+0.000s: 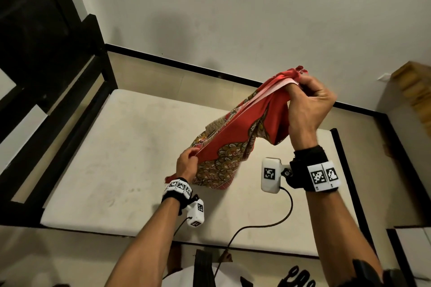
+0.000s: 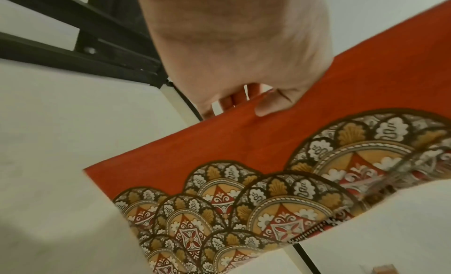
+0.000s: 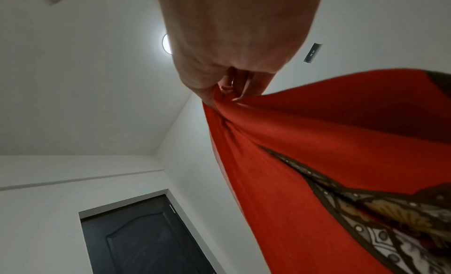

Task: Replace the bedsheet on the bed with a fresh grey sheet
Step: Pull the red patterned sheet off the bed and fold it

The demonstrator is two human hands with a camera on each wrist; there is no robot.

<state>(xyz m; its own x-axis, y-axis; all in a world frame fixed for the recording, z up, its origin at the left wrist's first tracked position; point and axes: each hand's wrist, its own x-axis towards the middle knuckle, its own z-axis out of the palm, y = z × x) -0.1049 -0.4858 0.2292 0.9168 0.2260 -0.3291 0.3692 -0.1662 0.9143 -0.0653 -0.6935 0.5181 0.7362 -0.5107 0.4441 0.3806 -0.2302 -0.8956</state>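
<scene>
The mattress (image 1: 130, 147) lies bare while both hands, left hand (image 1: 186, 165) and right hand (image 1: 310, 105), grip the folded red patterned sheet (image 1: 235, 137) aloft; no grey sheet is in view yet

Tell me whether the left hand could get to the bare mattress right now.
Probably not at once: the left hand pinches the folded red sheet, as does the right hand. The mattress lies bare and unobstructed below it, so letting go should free the way.

My head camera looks steeply down on the bare mattress (image 1: 130, 147). My left wrist view sits close under the red sheet (image 2: 244, 143); my right wrist view tilts ceilingward, sharing that sheet at 4 o'clock.
</scene>
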